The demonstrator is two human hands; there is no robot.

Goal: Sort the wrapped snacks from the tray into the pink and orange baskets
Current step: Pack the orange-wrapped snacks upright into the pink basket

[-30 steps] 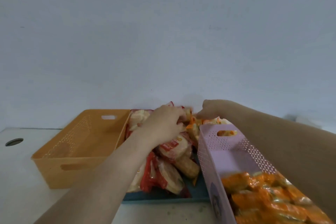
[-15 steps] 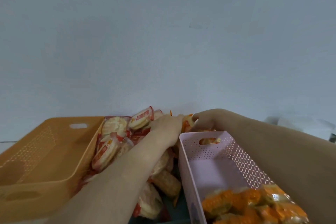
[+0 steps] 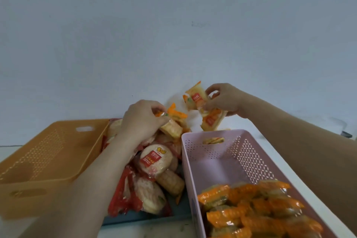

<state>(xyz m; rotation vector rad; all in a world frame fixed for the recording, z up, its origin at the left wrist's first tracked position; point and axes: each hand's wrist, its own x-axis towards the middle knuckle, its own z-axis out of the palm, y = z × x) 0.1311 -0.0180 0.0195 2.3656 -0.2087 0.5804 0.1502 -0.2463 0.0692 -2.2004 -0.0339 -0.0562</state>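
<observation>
My right hand (image 3: 225, 100) holds two orange-wrapped snacks (image 3: 197, 98) in the air beyond the far end of the pink basket (image 3: 218, 162). My left hand (image 3: 141, 120) grips another orange-wrapped snack (image 3: 174, 124) just above the pile of red-and-white round snacks (image 3: 155, 158) on the blue tray (image 3: 143, 217). The pink basket holds several orange-wrapped snacks (image 3: 257, 208) at its near end. To the left stands the orange basket (image 3: 44, 160), with nothing visible inside.
Both baskets flank the tray on a white tabletop (image 3: 255, 131). A plain pale wall (image 3: 173, 25) rises right behind them. My right forearm (image 3: 309, 152) runs along the pink basket's right side.
Both hands have lifted out of the far end of the pile, each now holding orange-wrapped snacks. The right hand rose higher and to the right. The camera view shifted closer.
</observation>
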